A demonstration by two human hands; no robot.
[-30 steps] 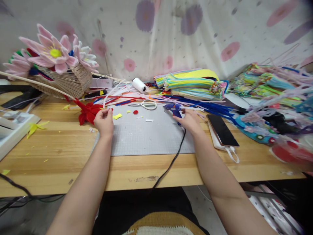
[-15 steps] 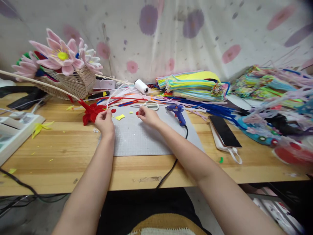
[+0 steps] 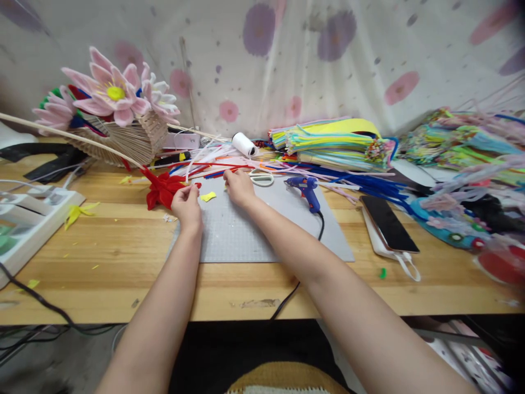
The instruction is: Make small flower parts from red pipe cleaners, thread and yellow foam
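My left hand [image 3: 186,208] is closed in a pinch on a thin white pipe cleaner [image 3: 188,173], which rises from its fingertips. Beside those fingers lies a red fuzzy flower [image 3: 161,189], and a small red piece [image 3: 198,185] shows just past them. My right hand [image 3: 239,189] is over the far part of the grey cutting mat [image 3: 246,235], fingers bent and closed; what they hold, if anything, is hidden. It covers the blades of the scissors, whose pale handle [image 3: 262,178] shows to its right. A yellow scrap [image 3: 208,196] lies between the hands.
A blue glue gun [image 3: 304,190] rests on the mat's right side, its black cord trailing forward. Further right lies a phone [image 3: 388,223]. Pipe cleaner bundles [image 3: 336,139] and a white spool [image 3: 244,144] line the back. A power strip [image 3: 36,224] and a flower basket [image 3: 123,137] are left.
My right hand has moved farther back and slightly left, now covering the scissors' blades. The red bit formerly at its fingertips is out of sight. My left hand keeps its pinch; the whole view has shifted slightly.
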